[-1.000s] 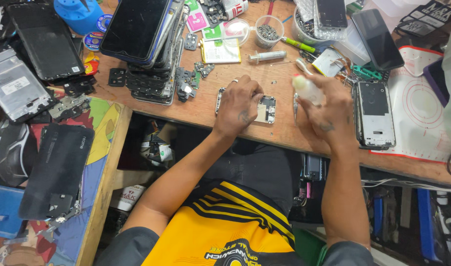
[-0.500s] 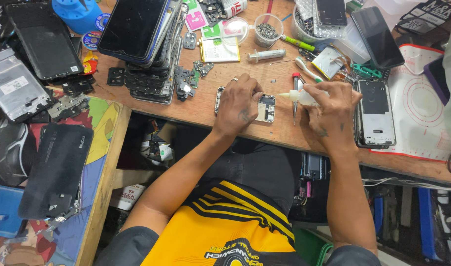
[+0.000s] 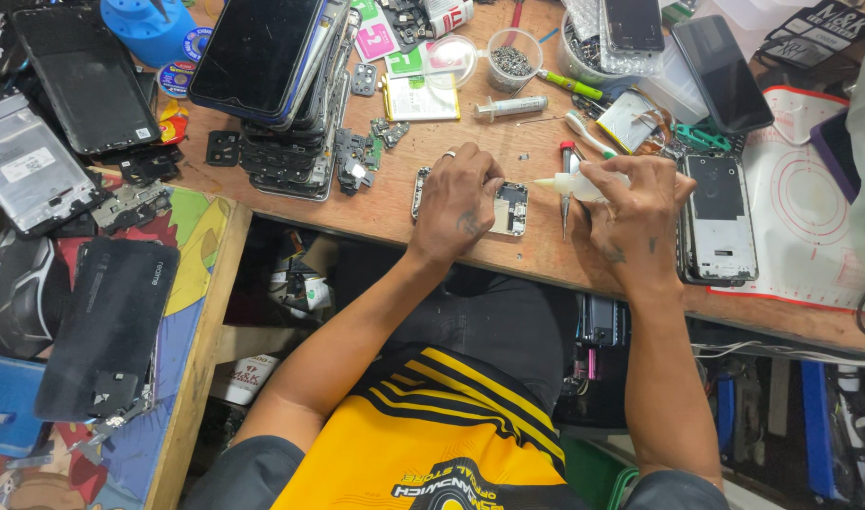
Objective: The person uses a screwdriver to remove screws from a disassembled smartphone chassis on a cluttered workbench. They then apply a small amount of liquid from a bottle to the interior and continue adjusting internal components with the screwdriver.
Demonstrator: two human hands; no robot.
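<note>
Wooden and scuffed, the workbench [image 3: 395, 212] ran across the upper half of the frame, crowded with phone parts. Just above the middle, the person's left hand [image 3: 459, 200] lay pressed on an opened phone [image 3: 510, 210], its fingers curled over the frame and pinning it flat against the wood. Just to the right, the right hand [image 3: 636, 215] was clenched around a small white squeeze bottle [image 3: 576, 186], its thin nozzle pointing left toward the opened phone; a slim red-tipped tool [image 3: 566, 184] stood under the same hand, but I could not tell whether the fingers gripped it too.

A stack of phones [image 3: 262, 57] with dark screens leaned at the upper left of the bench. Beside it, toward the top centre, lay a white-and-green rectangular packet [image 3: 420, 94], with a small pink card [image 3: 377, 41] above it. A clear cup [image 3: 511, 59] holding tiny grey bits stood near the top middle, a syringe [image 3: 513, 107] lying just below it. At the right, another bare phone shell [image 3: 718, 219] rested on the edge of a white mat [image 3: 801, 217] printed with red circles. A dark phone back cover [image 3: 107, 326] lay on a colourful side table [image 3: 196, 283] at the lower left.
</note>
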